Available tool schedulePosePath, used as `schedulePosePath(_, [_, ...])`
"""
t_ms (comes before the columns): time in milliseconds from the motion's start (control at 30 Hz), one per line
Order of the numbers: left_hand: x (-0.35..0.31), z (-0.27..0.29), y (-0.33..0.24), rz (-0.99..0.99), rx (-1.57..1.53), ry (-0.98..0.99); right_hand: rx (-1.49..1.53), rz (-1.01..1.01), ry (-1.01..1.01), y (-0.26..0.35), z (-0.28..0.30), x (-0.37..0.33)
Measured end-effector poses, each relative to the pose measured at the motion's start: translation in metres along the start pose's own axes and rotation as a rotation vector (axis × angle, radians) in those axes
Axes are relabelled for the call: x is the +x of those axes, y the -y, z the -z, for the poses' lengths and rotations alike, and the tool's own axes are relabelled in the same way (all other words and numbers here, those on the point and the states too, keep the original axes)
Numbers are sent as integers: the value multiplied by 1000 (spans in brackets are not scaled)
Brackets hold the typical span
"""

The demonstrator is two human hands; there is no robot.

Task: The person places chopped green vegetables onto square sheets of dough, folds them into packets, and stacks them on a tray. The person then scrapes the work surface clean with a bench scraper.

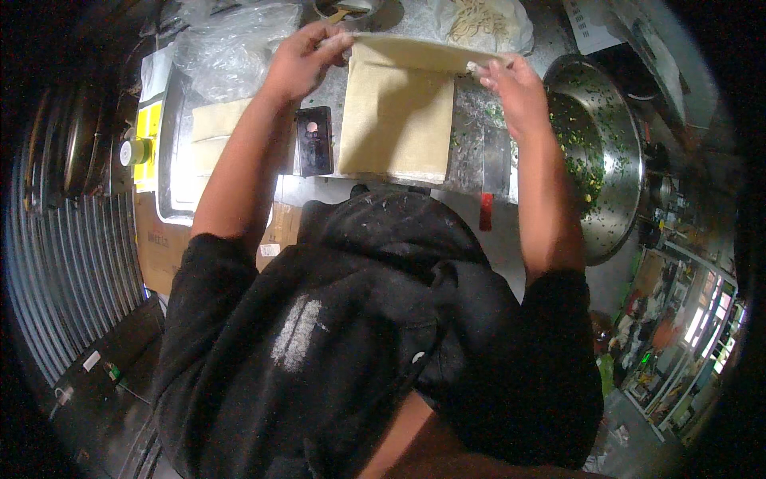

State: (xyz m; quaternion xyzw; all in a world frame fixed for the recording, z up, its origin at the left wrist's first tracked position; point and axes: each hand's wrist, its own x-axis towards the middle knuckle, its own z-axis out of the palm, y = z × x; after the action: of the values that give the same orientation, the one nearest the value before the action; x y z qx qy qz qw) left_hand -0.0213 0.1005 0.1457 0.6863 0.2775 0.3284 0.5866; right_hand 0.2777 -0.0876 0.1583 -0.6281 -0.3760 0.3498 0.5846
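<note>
A thin pale-yellow sheet [423,54] with a cloth-like texture is stretched between my two hands at the far side of the worktop. My left hand [307,60] pinches its left corner, and my right hand [517,89] pinches the right corner. Below it lies a flat rectangular piece of the same pale-yellow material [391,132], partly in shadow; whether the two are joined cannot be made out. A black box [313,142] lies to its left. To its right is a knife with a red handle [486,212], its blade pointing away from me.
A metal tray [166,152] at left holds pale-yellow pieces [217,128], with clear plastic bags [235,52] behind. A large steel bowl [626,136] with chopped greens stands at right. Pale strips [481,22] lie on plastic at the back; a pan [349,8] is beside them.
</note>
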Motion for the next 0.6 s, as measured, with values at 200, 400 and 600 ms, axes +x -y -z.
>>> schedulePosePath(200, [-86, -19, 57, 189, 454, 197, -531, -273, 102, -83, 4, -68])
schedulePosePath(400, [-128, -42, 118, 100, 903, 547, -850, -208, 205, -106, -5, -126])
schedulePosePath(600, [-115, -59, 107, 347, 1002, 650, -1002, -74, -204, -13, 99, -182])
